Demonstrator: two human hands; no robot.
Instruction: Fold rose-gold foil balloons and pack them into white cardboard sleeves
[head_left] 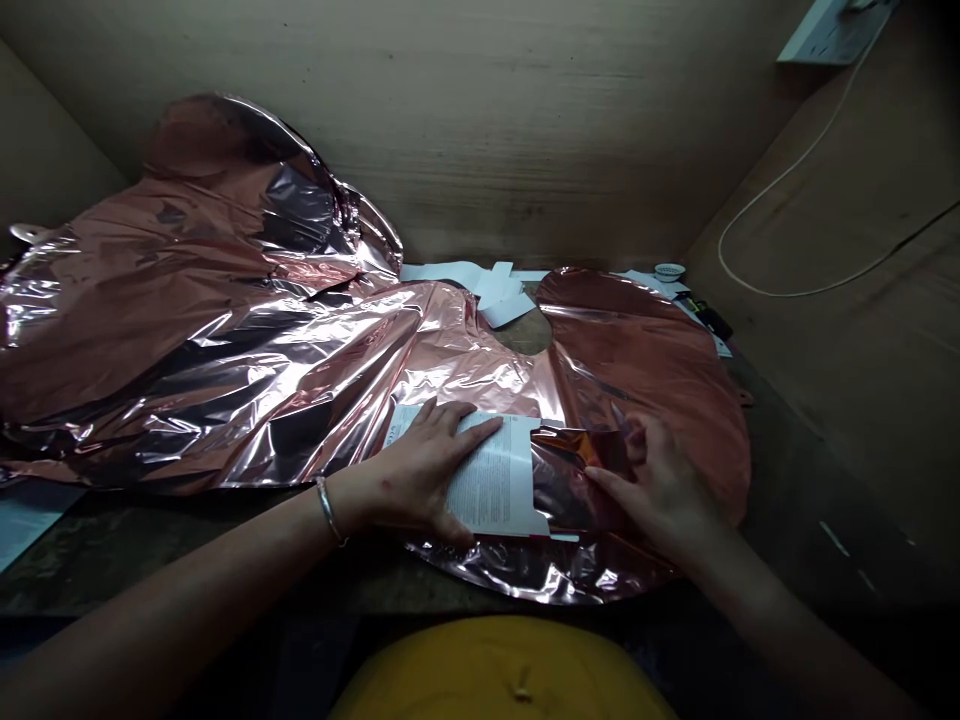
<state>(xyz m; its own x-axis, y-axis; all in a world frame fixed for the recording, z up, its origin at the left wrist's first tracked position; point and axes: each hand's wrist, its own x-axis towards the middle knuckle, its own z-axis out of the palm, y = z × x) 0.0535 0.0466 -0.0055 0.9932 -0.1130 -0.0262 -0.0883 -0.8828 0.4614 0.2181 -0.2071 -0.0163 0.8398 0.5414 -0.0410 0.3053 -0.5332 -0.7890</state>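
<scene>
Printed sheet (502, 485), one: white, finely printed, flat on the pink foil (217, 350); longer side running nine to three o'clock. Clock positions below are taken from this sheet.

Foil flap (566, 495), one: dark, creased, against the sheet's three o'clock edge; whether separate from the pink foil, cannot tell.

Right hand (660, 485), one: at three o'clock, the nearer to the flap; thumb and fingers appear pinched on it. From this grip, flap and sheet lie at nine o'clock.

Left hand (420, 465), one: at nine o'clock, spread and pressed over the sheet, gripping nothing.

Pink foil: large, glossy, wrinkled, extending widest toward ten o'clock.

Loose white papers (502, 292): twelve o'clock.

Small dish (670, 271), one: toward two o'clock.
</scene>
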